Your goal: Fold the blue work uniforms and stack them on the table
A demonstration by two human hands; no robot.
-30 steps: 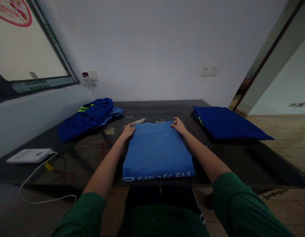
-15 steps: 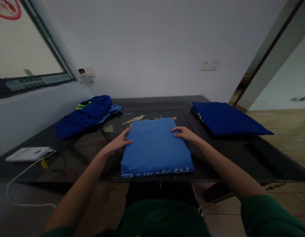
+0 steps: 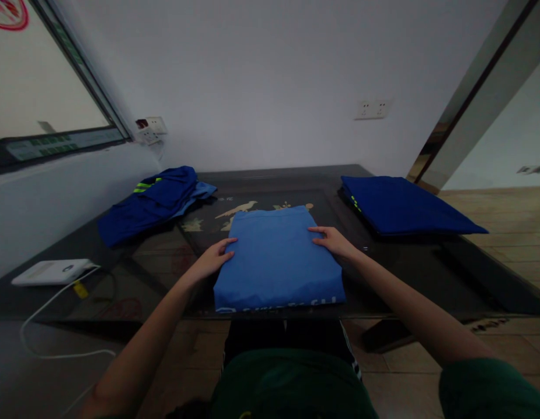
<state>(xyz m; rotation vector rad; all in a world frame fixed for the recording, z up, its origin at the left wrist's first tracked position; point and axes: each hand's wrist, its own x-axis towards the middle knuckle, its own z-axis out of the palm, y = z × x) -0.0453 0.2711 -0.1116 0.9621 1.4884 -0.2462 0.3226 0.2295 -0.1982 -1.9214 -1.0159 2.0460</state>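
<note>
A folded light-blue garment (image 3: 276,256) lies flat on the dark table in front of me, with white lettering along its near edge. At its left side, my left hand (image 3: 213,256) is closed on the edge, thumb and forefinger showing on top of the cloth. My right hand (image 3: 333,240) grips the opposite edge in the same manner, forefinger stretched toward the middle. The remaining fingers of both hands are mostly hidden.
A crumpled dark-blue garment (image 3: 152,201) with yellow-green stripes lies at the left. Another dark-blue garment (image 3: 409,206), neatly folded, is at the right. A white device (image 3: 52,272) with a cable sits near the table's (image 3: 274,180) left end. Behind stands a wall.
My right hand has shifted slightly to the right and my left hand sits a little higher on the garment's edge. The garment's near edge has rolled slightly under, hiding part of the lettering.
</note>
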